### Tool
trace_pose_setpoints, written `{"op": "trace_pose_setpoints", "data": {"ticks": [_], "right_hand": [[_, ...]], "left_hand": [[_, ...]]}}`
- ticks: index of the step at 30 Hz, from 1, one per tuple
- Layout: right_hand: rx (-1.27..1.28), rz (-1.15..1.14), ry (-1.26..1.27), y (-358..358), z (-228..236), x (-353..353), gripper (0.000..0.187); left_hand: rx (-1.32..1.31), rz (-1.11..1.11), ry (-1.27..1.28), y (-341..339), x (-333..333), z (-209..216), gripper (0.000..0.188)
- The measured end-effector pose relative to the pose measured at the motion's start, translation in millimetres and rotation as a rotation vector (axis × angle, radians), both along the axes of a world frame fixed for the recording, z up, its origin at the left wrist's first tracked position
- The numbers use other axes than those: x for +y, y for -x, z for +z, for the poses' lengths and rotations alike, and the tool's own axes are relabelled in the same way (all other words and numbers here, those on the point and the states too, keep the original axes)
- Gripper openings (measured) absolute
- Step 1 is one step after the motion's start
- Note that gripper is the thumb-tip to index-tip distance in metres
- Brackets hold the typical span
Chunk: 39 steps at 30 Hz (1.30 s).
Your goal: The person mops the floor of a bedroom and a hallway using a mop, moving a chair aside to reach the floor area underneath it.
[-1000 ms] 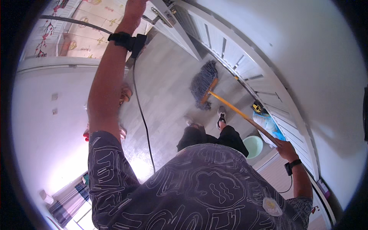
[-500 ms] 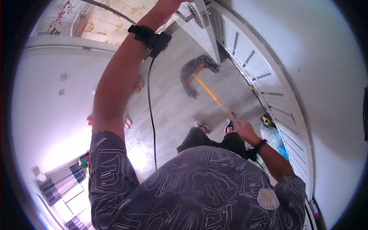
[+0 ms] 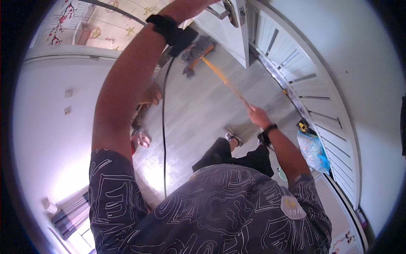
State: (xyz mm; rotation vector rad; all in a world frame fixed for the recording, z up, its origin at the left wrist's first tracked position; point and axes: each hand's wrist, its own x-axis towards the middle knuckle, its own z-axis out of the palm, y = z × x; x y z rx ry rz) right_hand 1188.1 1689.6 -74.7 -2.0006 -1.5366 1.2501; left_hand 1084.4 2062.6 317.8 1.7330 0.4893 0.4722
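In my right hand is the wooden handle of a mop, with my fingers closed round it. The handle slopes forward and left to a grey shaggy mop head lying on the floor. My left arm reaches far forward, and my left hand is at the upper edge of the view, beside a white door with a metal lever handle. Its fingers are mostly cut off, so whether it grips the door cannot be seen. A black band and box sit on that wrist.
A black cable hangs along my left side. Shoes stand by the left wall. White slatted panels line the right, with a plastic bag at their foot. A patterned curtain or covering shows at the far left.
The mop head has slid forward and left, away from my feet. My right hand has moved forward with the handle. The view has shifted, and one foot has stepped.
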Motion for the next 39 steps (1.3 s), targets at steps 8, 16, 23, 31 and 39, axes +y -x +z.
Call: {"op": "trace_pose_setpoints", "data": {"ticks": [8,16,23,31,39], "right_hand": [[0.26,-0.267,0.324,-14.5,115.9,-235.7,0.051],[0.259,-0.604,0.612,15.6,178.7,-215.1,0.039],[0.247,-0.403,0.543,56.3,157.9,-2.1,0.041],[-0.074,0.262,0.065,170.0,-23.2,381.1,0.031],[-0.503,1.002,-0.215,389.4,-62.4,734.5,0.014]], "left_hand": [[0.026,-0.063,0.088,24.9,7.3,6.0,0.063],[-0.243,-0.058,0.073,31.0,27.1,-61.2,0.089],[-0.167,-0.148,-0.314,50.8,55.2,-79.6,0.063],[-0.169,-0.251,-0.166,152.7,148.1,-67.5,0.042],[0.384,0.45,0.0,541.4,115.8,-139.9,0.038]]}}
